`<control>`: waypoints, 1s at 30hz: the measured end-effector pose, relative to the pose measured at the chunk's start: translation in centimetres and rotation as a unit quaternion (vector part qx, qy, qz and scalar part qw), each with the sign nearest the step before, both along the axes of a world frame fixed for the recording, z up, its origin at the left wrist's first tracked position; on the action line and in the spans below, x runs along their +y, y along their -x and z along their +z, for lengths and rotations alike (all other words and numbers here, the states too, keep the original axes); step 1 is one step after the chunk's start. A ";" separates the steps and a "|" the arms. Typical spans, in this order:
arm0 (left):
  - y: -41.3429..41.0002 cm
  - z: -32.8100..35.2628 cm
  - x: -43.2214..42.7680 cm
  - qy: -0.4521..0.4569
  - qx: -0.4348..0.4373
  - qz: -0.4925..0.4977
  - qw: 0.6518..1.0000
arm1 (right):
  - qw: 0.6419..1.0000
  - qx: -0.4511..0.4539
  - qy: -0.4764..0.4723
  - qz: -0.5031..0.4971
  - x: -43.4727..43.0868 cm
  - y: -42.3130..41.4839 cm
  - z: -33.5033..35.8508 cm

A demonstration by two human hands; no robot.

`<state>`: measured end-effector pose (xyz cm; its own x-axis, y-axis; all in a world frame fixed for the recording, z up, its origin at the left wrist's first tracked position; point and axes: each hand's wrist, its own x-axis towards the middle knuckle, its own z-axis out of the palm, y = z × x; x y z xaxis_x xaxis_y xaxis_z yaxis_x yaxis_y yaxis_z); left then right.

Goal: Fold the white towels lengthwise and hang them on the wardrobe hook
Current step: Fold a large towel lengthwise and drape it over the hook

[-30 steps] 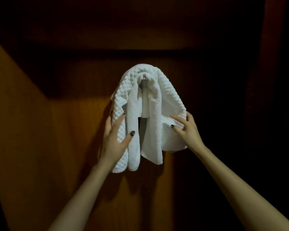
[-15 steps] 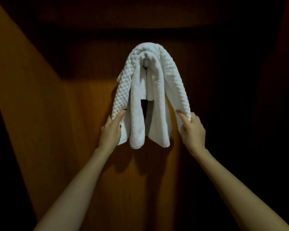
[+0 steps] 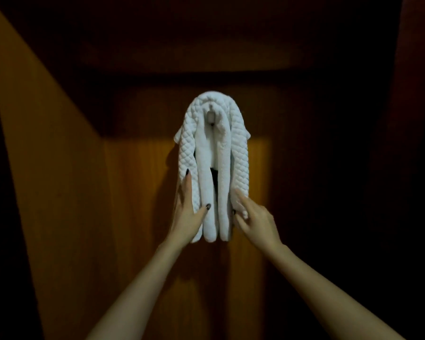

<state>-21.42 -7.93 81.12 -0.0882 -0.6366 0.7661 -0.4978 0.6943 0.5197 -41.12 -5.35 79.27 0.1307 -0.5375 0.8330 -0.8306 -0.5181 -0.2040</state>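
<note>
White towels (image 3: 212,168) hung on the hook (image 3: 211,117), left hand (image 3: 185,217) pressing straight-fingered, right hand (image 3: 254,218) pinching a fold; uneven tugging risked slipping them off

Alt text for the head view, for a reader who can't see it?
Folded white towels hang over a wardrobe hook, ends dangling against the wooden panel. The left hand lies flat along the left strand; the right hand pinches the right strand's lower end.

Both arms outstretched; left hand (image 3: 185,214) flat-fingered, right hand (image 3: 258,220) pinching towel (image 3: 239,153).
</note>
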 end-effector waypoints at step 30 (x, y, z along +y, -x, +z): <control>-0.7 11.2 -0.3 0.014 -0.077 -0.049 0.996 | 0.993 -0.043 -0.044 0.102 0.6 -2.9 13.5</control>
<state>-20.72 -8.27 92.29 -0.2674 -0.5976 0.7559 -0.4989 0.7570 0.4220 -38.18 -4.76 92.75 0.1745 -0.5789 0.7965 -0.6883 -0.6501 -0.3217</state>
